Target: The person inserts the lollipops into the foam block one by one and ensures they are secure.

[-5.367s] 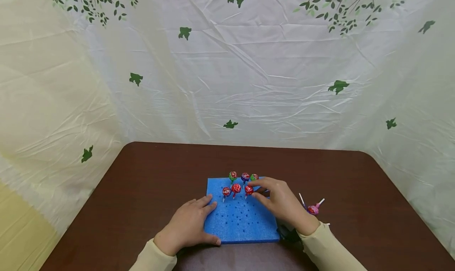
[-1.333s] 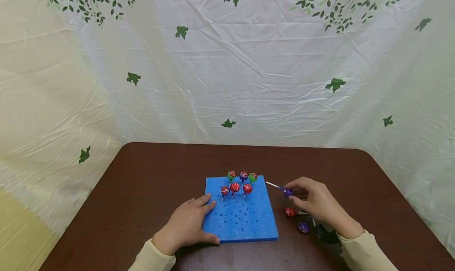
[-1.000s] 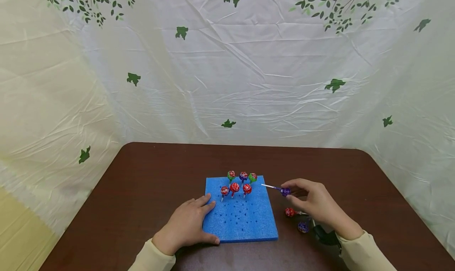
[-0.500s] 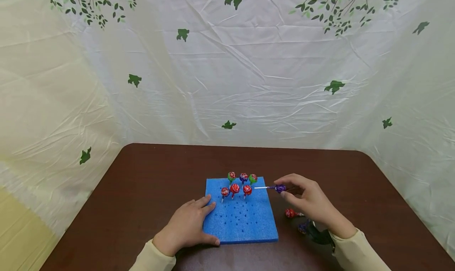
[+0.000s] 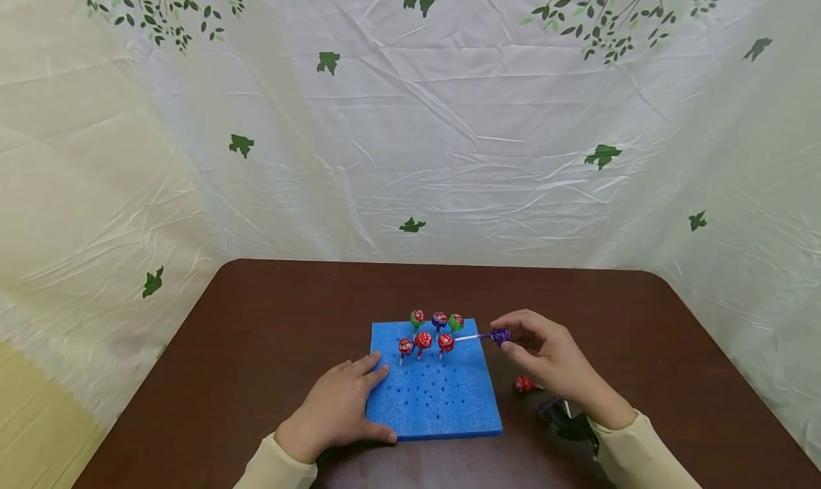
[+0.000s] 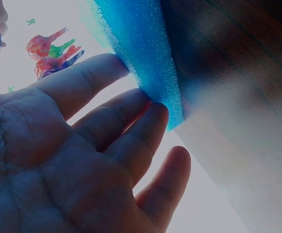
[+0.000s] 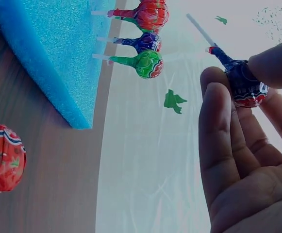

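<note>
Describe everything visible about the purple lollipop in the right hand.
The purple lollipop has a round head in a shiny purple wrapper with a red patch, on a thin white stick. The right hand pinches the head between thumb and fingertips, holding it in the air beside the far right edge of the blue foam block. Its stick lies roughly level, pointing left toward the standing lollipops.

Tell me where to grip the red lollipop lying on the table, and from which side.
Grip the red lollipop by its round head, from above: it lies flat on the table, right of the foam. Its stick is hidden under the right hand, so only the head is exposed.
</note>
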{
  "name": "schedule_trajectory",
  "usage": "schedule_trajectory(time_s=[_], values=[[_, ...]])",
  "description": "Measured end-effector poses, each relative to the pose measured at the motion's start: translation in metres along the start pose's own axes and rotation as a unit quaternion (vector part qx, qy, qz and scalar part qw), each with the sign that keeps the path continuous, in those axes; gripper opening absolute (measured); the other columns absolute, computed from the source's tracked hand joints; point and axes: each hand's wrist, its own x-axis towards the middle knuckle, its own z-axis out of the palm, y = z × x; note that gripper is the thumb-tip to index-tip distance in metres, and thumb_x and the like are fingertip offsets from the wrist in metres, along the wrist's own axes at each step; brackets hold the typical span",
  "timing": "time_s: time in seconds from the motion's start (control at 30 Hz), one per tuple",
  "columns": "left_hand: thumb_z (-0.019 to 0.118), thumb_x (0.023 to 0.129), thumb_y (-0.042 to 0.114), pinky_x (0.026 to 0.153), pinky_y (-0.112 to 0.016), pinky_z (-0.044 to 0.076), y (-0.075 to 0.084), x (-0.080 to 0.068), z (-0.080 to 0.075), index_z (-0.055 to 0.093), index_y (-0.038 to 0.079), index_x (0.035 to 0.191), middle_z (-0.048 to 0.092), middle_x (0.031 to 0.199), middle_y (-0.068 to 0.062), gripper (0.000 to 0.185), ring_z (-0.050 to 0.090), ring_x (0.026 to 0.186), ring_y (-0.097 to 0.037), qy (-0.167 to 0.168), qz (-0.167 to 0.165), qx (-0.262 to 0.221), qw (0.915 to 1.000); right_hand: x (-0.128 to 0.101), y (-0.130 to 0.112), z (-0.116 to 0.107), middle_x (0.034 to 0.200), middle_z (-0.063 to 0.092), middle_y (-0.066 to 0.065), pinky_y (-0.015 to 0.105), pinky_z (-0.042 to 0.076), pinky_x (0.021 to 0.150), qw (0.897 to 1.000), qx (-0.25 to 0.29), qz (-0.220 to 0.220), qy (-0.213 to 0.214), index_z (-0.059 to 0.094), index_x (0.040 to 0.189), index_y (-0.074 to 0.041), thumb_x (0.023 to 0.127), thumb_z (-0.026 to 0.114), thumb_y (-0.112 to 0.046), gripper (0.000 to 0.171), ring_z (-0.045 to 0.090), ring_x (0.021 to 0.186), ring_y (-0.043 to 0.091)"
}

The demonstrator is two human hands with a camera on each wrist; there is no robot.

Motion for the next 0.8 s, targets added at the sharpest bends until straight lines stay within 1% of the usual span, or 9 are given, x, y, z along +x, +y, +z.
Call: schedule_trajectory(time_s=[0.13, 0.33, 0.4, 0.5, 0.67, 0.7, 0.8], values=[[0.075, 0.068, 0.075, 0.108, -0.048, 0.039, 0.0, 0.001, 0.002, 0.057, 0.008, 0.142, 0.048, 0.149, -0.014, 0.101, 0.047, 0.135, -0.031, 0.0, 0.001, 0.005, 1.0, 0.0, 0.001, 0.001, 0.114, 0.065, 0.0, 0.031, 0.059, 0.071, 1.0, -0.001, -0.008, 0.0, 0.067, 0.119, -0.013, 0.089, 0.072, 0.003, 0.034, 0.068, 0.085, 0.018], [0.075, 0.068, 0.074, 0.108, -0.048, 0.039, 0.002, 0.002, 0.001, 0.057, 0.008, 0.142, 0.048, 0.149, -0.015, 0.1, 0.046, 0.135, -0.031, 0.0, 0.004, 0.0, 1.0, -0.002, 0.001, 0.003, 0.109, 0.069, 0.0, 0.029, 0.059, 0.072, 1.0, -0.007, 0.01, 0.014, 0.066, 0.12, -0.01, 0.088, 0.072, 0.004, 0.036, 0.071, 0.085, 0.018], [0.075, 0.068, 0.074, 0.108, -0.048, 0.039, 0.002, 0.002, 0.001, 0.057, 0.008, 0.142, 0.048, 0.149, -0.015, 0.1, 0.046, 0.135, -0.031, -0.002, 0.002, -0.001, 1.0, -0.001, 0.001, 0.005, 0.108, 0.069, 0.0, 0.029, 0.059, 0.073, 1.0, -0.003, 0.013, 0.012, 0.066, 0.119, -0.009, 0.088, 0.073, 0.004, 0.034, 0.071, 0.085, 0.017], [0.075, 0.068, 0.075, 0.108, -0.048, 0.038, 0.001, 0.002, 0.002, 0.057, 0.009, 0.142, 0.047, 0.15, -0.014, 0.101, 0.046, 0.136, -0.031, -0.005, -0.004, 0.002, 1.0, 0.0, 0.001, 0.008, 0.107, 0.069, 0.0, 0.03, 0.059, 0.073, 1.0, -0.002, 0.004, 0.003, 0.067, 0.118, -0.008, 0.088, 0.073, 0.003, 0.033, 0.071, 0.085, 0.017], [0.074, 0.068, 0.076, 0.108, -0.048, 0.038, -0.001, 0.002, 0.002, 0.057, 0.009, 0.143, 0.047, 0.15, -0.014, 0.102, 0.046, 0.135, -0.031, -0.007, -0.007, 0.005, 0.9999, 0.002, 0.0, 0.009, 0.108, 0.069, -0.001, 0.029, 0.058, 0.074, 1.0, -0.008, -0.012, 0.004, 0.068, 0.118, -0.008, 0.088, 0.072, 0.004, 0.033, 0.071, 0.086, 0.018], [0.074, 0.067, 0.076, 0.108, -0.048, 0.038, -0.001, 0.001, 0.003, 0.057, 0.009, 0.142, 0.047, 0.15, -0.014, 0.102, 0.046, 0.135, -0.031, -0.006, -0.007, 0.005, 0.9999, 0.002, 0.0, 0.009, 0.108, 0.069, -0.001, 0.029, 0.058, 0.074, 1.0, -0.007, -0.012, 0.004, 0.068, 0.119, -0.007, 0.088, 0.072, 0.005, 0.033, 0.071, 0.087, 0.019], [0.074, 0.068, 0.075, 0.108, -0.048, 0.039, -0.001, 0.001, 0.002, 0.057, 0.009, 0.142, 0.047, 0.149, -0.014, 0.101, 0.046, 0.135, -0.031, -0.005, -0.004, 0.005, 1.0, 0.001, 0.001, 0.011, 0.11, 0.069, -0.001, 0.029, 0.058, 0.075, 1.0, -0.006, 0.003, 0.002, 0.068, 0.12, -0.007, 0.088, 0.073, 0.004, 0.034, 0.071, 0.089, 0.018]])
